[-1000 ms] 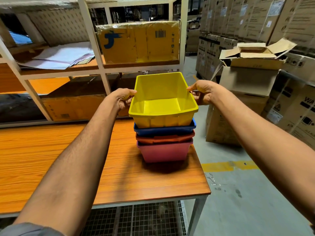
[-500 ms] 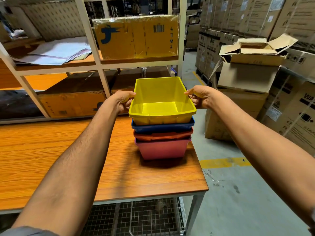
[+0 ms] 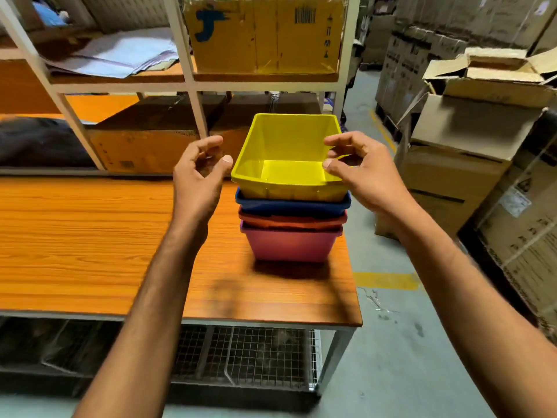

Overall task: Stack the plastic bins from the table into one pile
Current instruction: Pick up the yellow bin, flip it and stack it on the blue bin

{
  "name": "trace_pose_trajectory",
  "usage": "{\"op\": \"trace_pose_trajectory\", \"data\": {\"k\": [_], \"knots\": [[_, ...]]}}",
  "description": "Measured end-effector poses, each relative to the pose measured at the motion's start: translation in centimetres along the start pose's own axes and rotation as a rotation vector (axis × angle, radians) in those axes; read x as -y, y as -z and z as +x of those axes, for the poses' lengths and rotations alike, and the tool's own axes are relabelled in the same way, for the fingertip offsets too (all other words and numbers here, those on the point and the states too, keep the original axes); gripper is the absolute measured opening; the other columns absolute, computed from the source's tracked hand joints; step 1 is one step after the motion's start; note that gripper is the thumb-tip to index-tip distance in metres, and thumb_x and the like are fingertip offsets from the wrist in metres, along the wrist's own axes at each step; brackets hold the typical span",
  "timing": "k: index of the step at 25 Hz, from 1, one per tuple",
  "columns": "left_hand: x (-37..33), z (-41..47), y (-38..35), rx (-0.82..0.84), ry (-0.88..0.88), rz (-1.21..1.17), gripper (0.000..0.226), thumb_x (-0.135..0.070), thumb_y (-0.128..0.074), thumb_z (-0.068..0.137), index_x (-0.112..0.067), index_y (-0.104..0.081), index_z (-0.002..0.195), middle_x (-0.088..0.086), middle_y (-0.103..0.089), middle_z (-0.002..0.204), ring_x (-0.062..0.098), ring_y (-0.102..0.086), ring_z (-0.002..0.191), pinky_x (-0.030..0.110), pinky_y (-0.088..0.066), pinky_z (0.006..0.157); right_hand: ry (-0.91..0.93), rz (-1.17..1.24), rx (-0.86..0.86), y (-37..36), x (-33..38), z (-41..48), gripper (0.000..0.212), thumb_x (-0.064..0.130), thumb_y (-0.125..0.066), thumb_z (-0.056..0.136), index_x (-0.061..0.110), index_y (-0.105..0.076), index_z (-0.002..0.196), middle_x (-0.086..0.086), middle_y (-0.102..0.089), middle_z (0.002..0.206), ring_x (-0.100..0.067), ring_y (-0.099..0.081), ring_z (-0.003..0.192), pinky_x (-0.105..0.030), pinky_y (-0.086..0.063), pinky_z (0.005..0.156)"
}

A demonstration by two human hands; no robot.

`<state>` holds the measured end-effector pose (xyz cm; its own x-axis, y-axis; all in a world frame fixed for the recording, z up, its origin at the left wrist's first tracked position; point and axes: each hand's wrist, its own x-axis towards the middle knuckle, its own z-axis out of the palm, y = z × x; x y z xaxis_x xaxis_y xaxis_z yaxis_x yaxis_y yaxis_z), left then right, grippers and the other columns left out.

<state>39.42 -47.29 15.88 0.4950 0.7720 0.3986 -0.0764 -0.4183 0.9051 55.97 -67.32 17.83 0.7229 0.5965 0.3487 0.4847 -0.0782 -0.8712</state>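
Note:
A yellow bin [image 3: 289,155] sits nested on top of a pile at the right end of the wooden table [image 3: 90,236]. Under it are a blue bin [image 3: 292,206], an orange-red bin [image 3: 292,220] and a pink bin [image 3: 291,244] at the bottom. My left hand [image 3: 200,173] hovers just left of the yellow bin, fingers loosely spread, holding nothing. My right hand [image 3: 358,173] hovers over the bin's right rim, fingers relaxed, apart from the plastic.
A white metal shelf rack [image 3: 193,82] stands behind the table with a yellow-wrapped carton [image 3: 265,34] and papers [image 3: 120,55]. Stacked cardboard boxes [image 3: 470,140] stand on the floor to the right. A wire mesh shelf [image 3: 241,357] lies under the table.
Both hands let go of the yellow bin's side rims and drew back toward me with fingers spread. The yellow bin settled fully onto the blue bin.

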Motion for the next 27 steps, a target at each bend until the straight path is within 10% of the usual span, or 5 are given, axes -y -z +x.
{"op": "trace_pose_trajectory", "data": {"k": [6,15,27], "knots": [[2.1,-10.1,3.9,-0.013,-0.042,0.335,0.04,-0.026,-0.07,0.094,-0.029,-0.061,0.132,-0.009,-0.06,0.129,0.006,-0.057,0.116,0.028,-0.047,0.088,0.008,0.094,0.192,-4.2,0.0,-7.7,0.028,0.01,-0.073,0.091,0.016,-0.069,0.118,-0.001,-0.071,0.095,-0.012,-0.066,0.081,-0.024,-0.055,0.079],[7.0,-20.2,15.6,0.018,0.024,0.947,0.05,-0.038,-0.064,0.094,-0.028,-0.054,0.141,-0.002,-0.058,0.136,0.024,-0.05,0.127,0.044,-0.039,0.095,0.265,-0.43,0.387,-17.9,-0.5,-17.5,0.038,0.035,-0.064,0.094,0.026,-0.059,0.131,0.011,-0.062,0.113,-0.01,-0.054,0.106,-0.033,-0.048,0.088],[14.5,-27.4,45.6,-0.142,0.405,0.974,0.05,-0.037,-0.062,0.094,-0.027,-0.051,0.142,-0.004,-0.058,0.139,0.022,-0.051,0.128,0.045,-0.043,0.097,0.229,-0.351,0.726,-47.5,10.1,-28.0,0.043,0.039,-0.064,0.094,0.034,-0.055,0.135,0.015,-0.06,0.121,-0.005,-0.053,0.113,-0.033,-0.048,0.098]]}}
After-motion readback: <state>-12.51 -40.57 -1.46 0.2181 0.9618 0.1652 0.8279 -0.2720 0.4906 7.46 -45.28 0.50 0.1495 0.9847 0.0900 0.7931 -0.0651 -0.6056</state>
